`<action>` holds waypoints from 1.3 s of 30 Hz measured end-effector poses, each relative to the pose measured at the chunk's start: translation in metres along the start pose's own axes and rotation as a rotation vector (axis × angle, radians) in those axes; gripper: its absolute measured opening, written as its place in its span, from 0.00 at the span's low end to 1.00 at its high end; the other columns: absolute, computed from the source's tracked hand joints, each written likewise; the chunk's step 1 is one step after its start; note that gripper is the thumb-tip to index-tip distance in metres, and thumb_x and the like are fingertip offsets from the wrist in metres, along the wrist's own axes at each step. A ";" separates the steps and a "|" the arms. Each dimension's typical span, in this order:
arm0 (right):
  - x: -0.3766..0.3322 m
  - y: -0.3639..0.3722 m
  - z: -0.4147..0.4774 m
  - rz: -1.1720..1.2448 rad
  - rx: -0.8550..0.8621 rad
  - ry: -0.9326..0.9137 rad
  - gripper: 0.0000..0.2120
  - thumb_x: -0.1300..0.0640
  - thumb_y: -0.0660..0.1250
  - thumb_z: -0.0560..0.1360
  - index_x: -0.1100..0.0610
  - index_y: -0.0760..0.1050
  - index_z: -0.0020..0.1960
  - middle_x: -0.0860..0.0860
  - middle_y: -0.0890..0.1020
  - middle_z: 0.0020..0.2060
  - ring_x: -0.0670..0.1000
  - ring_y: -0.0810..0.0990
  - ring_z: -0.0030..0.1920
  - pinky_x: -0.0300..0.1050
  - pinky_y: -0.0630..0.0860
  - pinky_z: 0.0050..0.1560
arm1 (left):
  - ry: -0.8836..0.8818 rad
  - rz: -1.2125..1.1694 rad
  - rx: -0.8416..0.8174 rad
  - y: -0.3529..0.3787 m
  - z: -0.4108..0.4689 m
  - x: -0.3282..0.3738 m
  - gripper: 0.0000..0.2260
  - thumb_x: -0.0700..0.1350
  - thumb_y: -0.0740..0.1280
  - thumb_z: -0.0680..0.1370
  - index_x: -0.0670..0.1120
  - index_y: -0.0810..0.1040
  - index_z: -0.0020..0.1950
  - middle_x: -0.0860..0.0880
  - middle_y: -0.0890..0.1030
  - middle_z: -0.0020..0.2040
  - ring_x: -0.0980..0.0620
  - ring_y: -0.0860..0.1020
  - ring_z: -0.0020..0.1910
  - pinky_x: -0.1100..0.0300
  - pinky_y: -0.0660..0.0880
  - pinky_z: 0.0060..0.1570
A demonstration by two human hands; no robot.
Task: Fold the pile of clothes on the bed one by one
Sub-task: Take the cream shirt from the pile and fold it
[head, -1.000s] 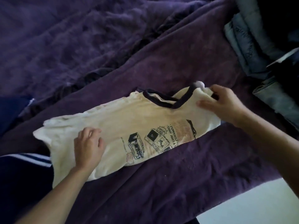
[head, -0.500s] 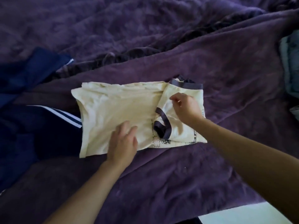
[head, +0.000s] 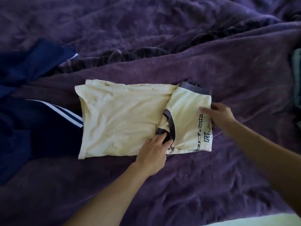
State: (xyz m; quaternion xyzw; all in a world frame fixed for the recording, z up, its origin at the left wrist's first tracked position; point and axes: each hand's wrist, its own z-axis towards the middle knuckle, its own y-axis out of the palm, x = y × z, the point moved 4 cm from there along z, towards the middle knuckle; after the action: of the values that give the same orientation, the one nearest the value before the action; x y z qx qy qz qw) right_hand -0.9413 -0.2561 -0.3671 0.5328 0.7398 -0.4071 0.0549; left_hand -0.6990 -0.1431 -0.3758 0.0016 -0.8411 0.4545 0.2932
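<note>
The cream T-shirt (head: 120,118) lies long axis left-to-right on the purple blanket (head: 195,176), the left hand (head: 153,154) pressing straight, slightly spread fingers on its collar (head: 171,126) near the near edge, while the right hand (head: 219,116) lays fingers over the folded right end, pinching or not I cannot tell.

bare forearms reach forward; left hand (head: 153,149) lies flat, fingers straight; right hand (head: 219,116) points its fingers leftward.
</note>
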 end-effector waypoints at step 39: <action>-0.155 0.215 -0.031 -0.886 -0.065 -0.694 0.29 0.40 0.62 0.74 0.47 0.63 0.72 0.53 0.70 0.67 0.58 0.66 0.67 0.59 0.68 0.61 | -0.151 0.301 0.261 -0.051 -0.160 -0.188 0.22 0.56 0.54 0.80 0.47 0.72 0.69 0.39 0.69 0.70 0.38 0.70 0.68 0.40 0.66 0.65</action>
State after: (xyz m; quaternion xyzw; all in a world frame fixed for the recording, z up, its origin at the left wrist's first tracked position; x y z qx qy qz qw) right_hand -0.6847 -0.3294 -0.3837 0.0044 0.8436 -0.5198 0.1350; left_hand -0.4511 -0.1003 -0.3639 -0.0522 -0.7855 0.5967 0.1556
